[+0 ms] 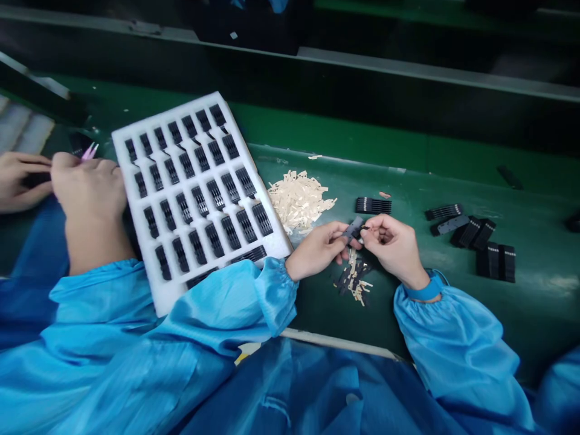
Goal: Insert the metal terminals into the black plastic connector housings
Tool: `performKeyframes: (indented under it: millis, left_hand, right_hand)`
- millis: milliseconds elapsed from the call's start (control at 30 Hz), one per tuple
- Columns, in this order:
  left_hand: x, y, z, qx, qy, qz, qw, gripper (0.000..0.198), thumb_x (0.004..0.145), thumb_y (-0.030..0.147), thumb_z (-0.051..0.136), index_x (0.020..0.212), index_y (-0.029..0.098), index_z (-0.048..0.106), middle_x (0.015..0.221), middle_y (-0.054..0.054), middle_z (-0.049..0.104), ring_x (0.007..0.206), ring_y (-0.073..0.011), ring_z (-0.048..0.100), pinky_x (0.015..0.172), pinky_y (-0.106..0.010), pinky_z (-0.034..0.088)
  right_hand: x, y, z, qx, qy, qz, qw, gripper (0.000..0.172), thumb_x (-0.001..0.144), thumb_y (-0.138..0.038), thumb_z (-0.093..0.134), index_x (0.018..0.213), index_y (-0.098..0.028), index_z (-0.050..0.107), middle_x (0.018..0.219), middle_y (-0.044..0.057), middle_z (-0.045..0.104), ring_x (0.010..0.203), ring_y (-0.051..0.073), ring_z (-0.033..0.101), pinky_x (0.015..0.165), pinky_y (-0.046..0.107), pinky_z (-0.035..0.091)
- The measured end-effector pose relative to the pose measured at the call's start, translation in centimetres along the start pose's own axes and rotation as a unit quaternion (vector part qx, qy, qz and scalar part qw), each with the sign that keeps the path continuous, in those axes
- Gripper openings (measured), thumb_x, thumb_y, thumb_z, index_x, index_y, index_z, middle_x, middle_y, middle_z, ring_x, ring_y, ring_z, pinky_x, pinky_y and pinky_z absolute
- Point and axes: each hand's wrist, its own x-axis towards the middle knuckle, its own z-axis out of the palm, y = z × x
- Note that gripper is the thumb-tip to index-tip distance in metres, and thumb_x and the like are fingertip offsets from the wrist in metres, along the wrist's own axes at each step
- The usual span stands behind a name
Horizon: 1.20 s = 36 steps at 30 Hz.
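My left hand [315, 249] holds a flat dark grey part [354, 228] between thumb and fingers. The fingertips of my right hand [396, 244] are pinched together at the right end of that part, over a small dark piece too small to name. Just below both hands lies a loose heap of black and tan strips [356, 279]. Behind them rests a ribbed black block [374, 205]. To the left of the block spreads a larger pile of cream-coloured strips [299, 199].
A white foam tray [167, 297] with rows of ribbed black parts stands at left. Beyond it are a co-worker's hands [90, 193] and pink tweezers [90, 151]. More black blocks [496, 261] lie on the green bench [453, 320] at right.
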Motion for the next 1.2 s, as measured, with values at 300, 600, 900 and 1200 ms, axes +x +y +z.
performKeyframes:
  millis: [300,600,900,1200]
  left_hand:
    - [-0.07,0.44,0.03,0.008,0.005,-0.008,1.000,0.013,0.092,0.017,0.054,0.102,0.013,0.062,0.064,0.002,0.064,0.051,-0.0058,0.055,0.050,-0.017,0.045]
    - [-0.14,0.49,0.03,0.012,0.001,-0.003,1.000,0.015,0.092,0.019,0.055,0.104,0.014,0.063,0.063,0.002,0.063,0.052,-0.0070,0.056,0.050,-0.019,0.045]
    - [-0.22,0.75,0.13,0.003,0.003,-0.016,1.000,0.013,0.092,0.018,0.055,0.103,0.013,0.061,0.064,0.002,0.064,0.053,-0.0071,0.056,0.052,-0.020,0.045]
    - [-0.22,0.62,0.14,0.010,-0.005,-0.015,1.000,0.015,0.094,0.016,0.051,0.105,0.012,0.060,0.064,0.003,0.063,0.052,-0.0062,0.055,0.052,-0.019,0.044]
  right_hand:
    - [-0.23,0.33,0.03,-0.015,-0.012,-0.008,1.000,0.008,0.084,-0.025,0.070,0.082,-0.020,0.064,0.070,-0.001,0.061,0.056,0.011,0.056,0.053,0.025,0.047]
    - [-0.31,0.31,-0.07,-0.012,-0.013,-0.008,1.000,0.007,0.084,-0.024,0.069,0.082,-0.020,0.064,0.071,0.000,0.063,0.058,0.013,0.058,0.053,0.026,0.048]
    - [-0.33,0.12,-0.03,-0.024,-0.008,-0.018,1.000,0.007,0.084,-0.024,0.069,0.081,-0.020,0.064,0.067,-0.001,0.059,0.054,0.011,0.052,0.050,0.025,0.043]
    - [-0.30,-0.10,-0.09,-0.035,-0.007,-0.024,0.999,0.006,0.083,-0.021,0.068,0.080,-0.020,0.064,0.067,-0.001,0.060,0.054,0.011,0.052,0.049,0.024,0.041]
